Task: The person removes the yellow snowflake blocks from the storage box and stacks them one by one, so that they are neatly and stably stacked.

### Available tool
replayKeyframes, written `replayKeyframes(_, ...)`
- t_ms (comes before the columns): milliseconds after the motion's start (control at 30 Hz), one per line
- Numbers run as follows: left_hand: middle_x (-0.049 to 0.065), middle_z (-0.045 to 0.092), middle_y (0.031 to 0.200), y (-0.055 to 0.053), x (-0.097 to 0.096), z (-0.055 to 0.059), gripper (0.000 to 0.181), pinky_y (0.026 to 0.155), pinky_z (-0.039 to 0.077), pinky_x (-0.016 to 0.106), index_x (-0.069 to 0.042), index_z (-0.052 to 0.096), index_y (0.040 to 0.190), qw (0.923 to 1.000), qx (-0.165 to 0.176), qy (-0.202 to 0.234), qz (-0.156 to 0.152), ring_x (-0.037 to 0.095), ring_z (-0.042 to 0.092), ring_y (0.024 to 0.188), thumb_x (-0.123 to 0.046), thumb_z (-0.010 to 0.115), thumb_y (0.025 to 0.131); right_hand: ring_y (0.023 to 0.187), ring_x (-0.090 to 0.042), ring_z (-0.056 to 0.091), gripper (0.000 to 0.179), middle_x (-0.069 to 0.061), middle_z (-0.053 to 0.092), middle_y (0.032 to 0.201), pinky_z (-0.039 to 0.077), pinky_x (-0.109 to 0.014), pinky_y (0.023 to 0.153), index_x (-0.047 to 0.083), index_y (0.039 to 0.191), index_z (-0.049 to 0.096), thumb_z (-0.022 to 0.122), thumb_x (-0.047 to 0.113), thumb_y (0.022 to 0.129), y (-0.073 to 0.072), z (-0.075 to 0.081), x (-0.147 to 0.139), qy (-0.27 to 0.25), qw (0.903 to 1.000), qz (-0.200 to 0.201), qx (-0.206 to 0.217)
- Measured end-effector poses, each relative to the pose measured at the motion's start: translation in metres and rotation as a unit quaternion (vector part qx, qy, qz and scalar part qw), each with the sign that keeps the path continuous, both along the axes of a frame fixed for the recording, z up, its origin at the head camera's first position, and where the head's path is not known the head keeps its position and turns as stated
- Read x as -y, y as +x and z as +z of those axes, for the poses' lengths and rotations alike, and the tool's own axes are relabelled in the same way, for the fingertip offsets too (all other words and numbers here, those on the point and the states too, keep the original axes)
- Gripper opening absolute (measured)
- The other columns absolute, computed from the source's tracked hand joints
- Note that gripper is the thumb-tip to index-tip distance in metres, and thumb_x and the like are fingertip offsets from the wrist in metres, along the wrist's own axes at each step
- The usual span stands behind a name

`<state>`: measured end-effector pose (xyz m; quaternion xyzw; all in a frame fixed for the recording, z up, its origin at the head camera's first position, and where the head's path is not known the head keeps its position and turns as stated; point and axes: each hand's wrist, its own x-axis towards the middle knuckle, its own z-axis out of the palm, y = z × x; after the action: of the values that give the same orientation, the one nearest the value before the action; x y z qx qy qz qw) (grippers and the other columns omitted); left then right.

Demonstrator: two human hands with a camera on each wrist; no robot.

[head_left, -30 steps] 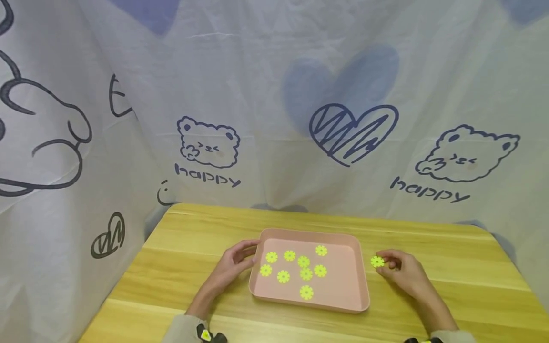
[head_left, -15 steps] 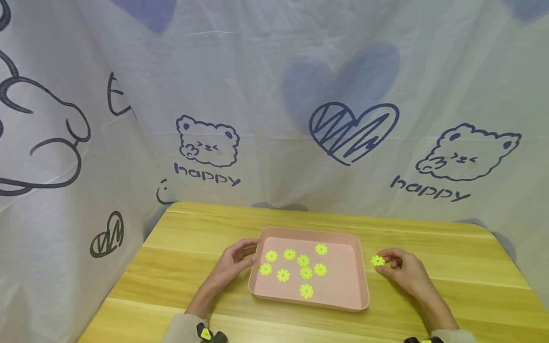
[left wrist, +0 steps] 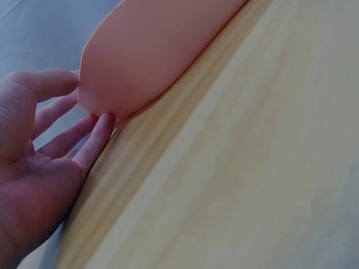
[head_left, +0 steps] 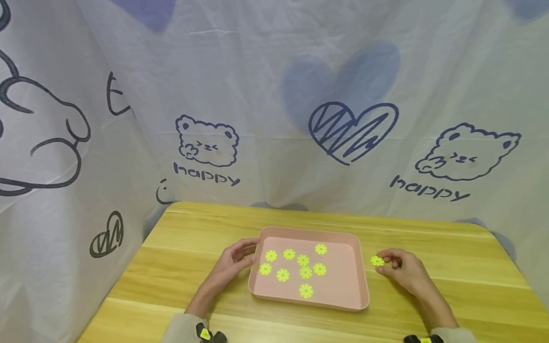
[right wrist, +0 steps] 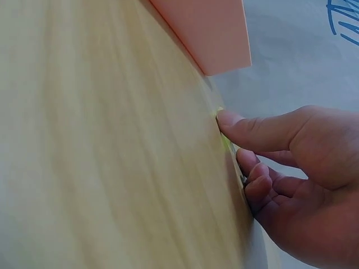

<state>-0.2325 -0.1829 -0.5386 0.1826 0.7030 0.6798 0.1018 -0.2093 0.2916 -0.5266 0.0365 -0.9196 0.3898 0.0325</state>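
Observation:
My right hand pinches a small yellow notched plastic disc between thumb and fingers, over the table just right of the pink tray. From the right wrist camera, the thumb covers most of that disc, with only a yellow edge showing. At the tray's left side is my left hand, its fingertips at the outer wall. The left wrist view has those fingers spread and fairly straight against the tray's end. Several matching yellow discs lie flat and scattered inside the tray, mostly toward its left half.
Under everything is a wood-grain table with rounded back corners. A pale cloth printed with hearts, bears and lettering hangs behind it and along the left side. Dark straps with yellow marks sit at the wrists.
The yellow disc in my right hand has tilted slightly. Both hands, the tray and the discs inside it keep their places.

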Motion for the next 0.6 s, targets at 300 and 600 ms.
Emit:
replayKeyframes(300, 0.022, 0.048, 0.152, 0.000, 0.001, -0.001, 0.048, 0.111, 0.045, 0.032, 0.000, 0.049, 0.147, 1.0000, -0.002, 0.001, 0.001, 0.040, 0.045, 0.141, -0.003, 0.063, 0.101, 0.075, -0.012, 0.047, 0.032, -0.006, 0.066, 0.093, 0.039, -0.023, 0.061, -0.003, 0.112, 0.073, 0.085, 0.009, 0.084, 0.001, 0.001, 0.000, -0.015, 0.9999, 0.000, 0.007)
replayKeyframes(600, 0.026, 0.046, 0.152, 0.000, -0.001, -0.001, 0.050, 0.109, 0.046, 0.030, 0.005, 0.047, 0.147, 0.9999, -0.007, 0.011, 0.000, 0.043, 0.044, 0.140, -0.003, 0.063, 0.100, 0.083, -0.008, 0.060, 0.034, -0.014, 0.070, 0.103, 0.053, -0.018, 0.072, -0.004, 0.122, 0.068, 0.078, 0.007, 0.091, 0.010, 0.011, -0.002, -0.080, 0.9964, -0.009, -0.027)
